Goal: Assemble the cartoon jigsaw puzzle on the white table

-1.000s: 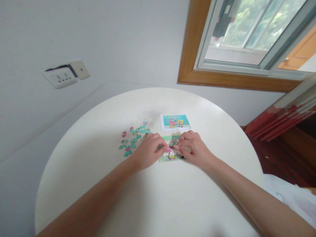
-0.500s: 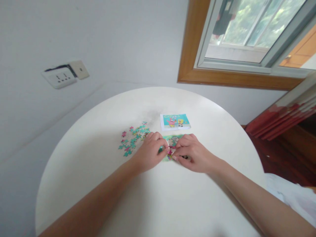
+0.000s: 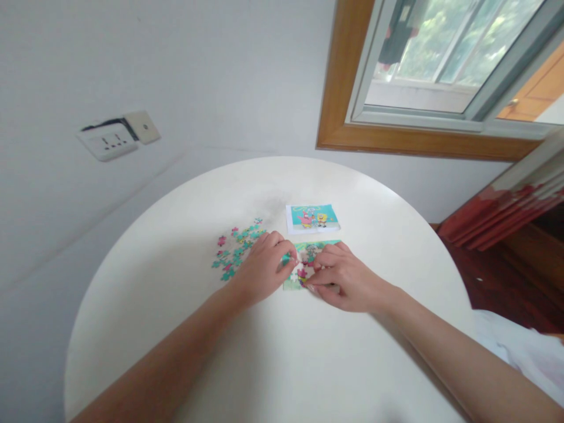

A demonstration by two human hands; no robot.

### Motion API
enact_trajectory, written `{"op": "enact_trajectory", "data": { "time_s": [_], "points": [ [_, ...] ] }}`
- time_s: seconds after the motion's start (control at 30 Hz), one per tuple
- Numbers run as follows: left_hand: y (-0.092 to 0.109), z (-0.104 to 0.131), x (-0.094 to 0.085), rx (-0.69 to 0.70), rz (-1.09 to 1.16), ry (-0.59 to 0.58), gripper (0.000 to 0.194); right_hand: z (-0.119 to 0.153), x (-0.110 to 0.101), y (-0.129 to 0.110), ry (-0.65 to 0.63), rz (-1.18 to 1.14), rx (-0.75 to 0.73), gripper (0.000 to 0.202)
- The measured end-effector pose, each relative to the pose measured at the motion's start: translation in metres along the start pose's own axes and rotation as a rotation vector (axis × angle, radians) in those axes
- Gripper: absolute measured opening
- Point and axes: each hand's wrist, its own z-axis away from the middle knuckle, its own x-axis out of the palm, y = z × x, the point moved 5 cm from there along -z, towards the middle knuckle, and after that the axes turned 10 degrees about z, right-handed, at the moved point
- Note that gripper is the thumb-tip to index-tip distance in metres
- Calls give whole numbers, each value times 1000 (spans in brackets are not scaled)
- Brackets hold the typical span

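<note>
Card point(image 3: 314, 218): centre of frame; yellow marks, unreadable.
Puzzle point(image 3: 302, 274): below card, partly covered.
Left hand point(image 3: 265, 264): fingers curled; grip cannot be told.
Right hand point(image 3: 346, 276): likewise.

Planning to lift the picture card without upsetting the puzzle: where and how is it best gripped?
Probably pinch the picture card by its right edge, coming low from the right: it looks thin and lies flat, the puzzle sits by its near edge, and loose pieces lie to its left.

The left hand point(image 3: 265, 263) and right hand point(image 3: 348, 277) are over a partly assembled jigsaw puzzle point(image 3: 302, 274). Loose puzzle pieces point(image 3: 238, 252) lie left, a cartoon card point(image 3: 314, 218) beyond.
</note>
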Motion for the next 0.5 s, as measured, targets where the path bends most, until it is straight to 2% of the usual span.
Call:
{"op": "enact_trajectory", "data": {
  "time_s": [0.23,0.33,0.43,0.5],
  "points": [
    [-16,-1,-17,-52,-24,83,11,-1,6,5,44,71,78,28],
    [-25,-3,-27,-118,-52,136,15,-1,8,6,46,69,84,33],
    [-38,-3,-48,-159,-78,195,22,-1,9,8,46,59,89,34],
    [-50,-1,-70,-174,-106,260,25,0,9,9,50,55,98,35]
  ]
}}
